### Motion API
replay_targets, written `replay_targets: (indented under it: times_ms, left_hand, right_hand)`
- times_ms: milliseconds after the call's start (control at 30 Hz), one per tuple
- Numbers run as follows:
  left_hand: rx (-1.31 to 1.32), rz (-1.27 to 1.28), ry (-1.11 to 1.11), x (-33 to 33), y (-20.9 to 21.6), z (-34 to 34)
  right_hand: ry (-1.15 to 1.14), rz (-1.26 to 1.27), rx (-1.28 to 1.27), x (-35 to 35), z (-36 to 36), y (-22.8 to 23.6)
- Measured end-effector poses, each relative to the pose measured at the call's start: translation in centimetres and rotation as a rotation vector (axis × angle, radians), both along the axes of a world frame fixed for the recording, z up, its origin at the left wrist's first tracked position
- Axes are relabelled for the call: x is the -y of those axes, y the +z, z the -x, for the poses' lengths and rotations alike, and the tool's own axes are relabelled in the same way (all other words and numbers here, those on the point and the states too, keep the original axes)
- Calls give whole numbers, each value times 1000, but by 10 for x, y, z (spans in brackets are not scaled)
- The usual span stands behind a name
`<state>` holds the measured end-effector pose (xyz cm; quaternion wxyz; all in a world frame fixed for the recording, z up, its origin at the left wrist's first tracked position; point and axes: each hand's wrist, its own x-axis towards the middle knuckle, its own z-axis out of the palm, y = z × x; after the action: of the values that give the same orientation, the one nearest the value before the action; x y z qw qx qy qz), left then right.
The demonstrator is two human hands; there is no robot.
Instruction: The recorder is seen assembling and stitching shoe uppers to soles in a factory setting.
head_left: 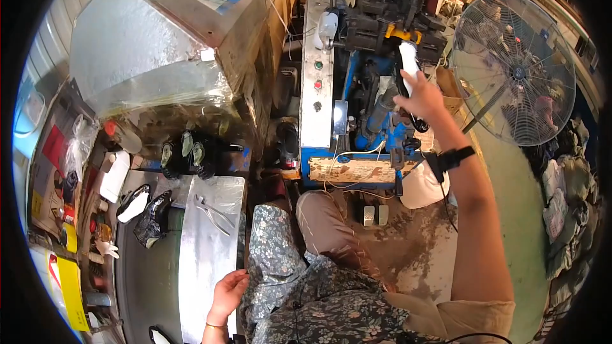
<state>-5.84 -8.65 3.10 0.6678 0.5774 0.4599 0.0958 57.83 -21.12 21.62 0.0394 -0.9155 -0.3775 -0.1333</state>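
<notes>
My right hand (422,97) reaches forward to the blue and black machine (376,25). Its thumb and fingers are around a black shoe upper with a white bottom (408,57), partly hidden by the hand. The upper's far end is at a yellow part (398,33) of the machine. Beside my thigh, my left hand (229,293) has its fingers curled together, with nothing visible in them. Metal pliers (213,215) lie on a shiny metal plate (197,261), ahead of my left hand. To the left are a white-bottomed black upper (134,204) and a crumpled black piece (153,218).
A control panel (317,83) with buttons stands left of the machine. A large caged fan (516,70) is at the right, with heaped pieces (564,185) behind it. Several dark shoes (185,153) sit beneath a metal hood (140,44). Two pedals (375,215) are on the floor.
</notes>
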Motion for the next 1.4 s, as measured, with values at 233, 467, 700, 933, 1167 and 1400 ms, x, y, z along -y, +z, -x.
replay_targets:
  times_ms: [233, 467, 700, 933, 1167, 1400]
  left_hand:
    - [28, -169, -123, -37, -16, -13]
    - [-632, -1233, -26, -226, -48, -4]
    - [-1350, -980, -164, -353, -38, 5]
    - [-1116, -1115, -230, -332, 4, 27]
    - [54, -1537, -360, -149, 107, 14]
    - [109, -1181, 101, -33, 52, -38]
  right_hand:
    - [27, -216, 162, 13, 1, -31]
    - [265, -344, -12, -7, -16, -15]
    - [160, -184, 72, -34, -120, -28]
    - [112, -92, 438, -59, -75, -11]
    - [804, -383, -1415, -177, 262, -129]
    - [916, -553, -1157, -165, 365, -153]
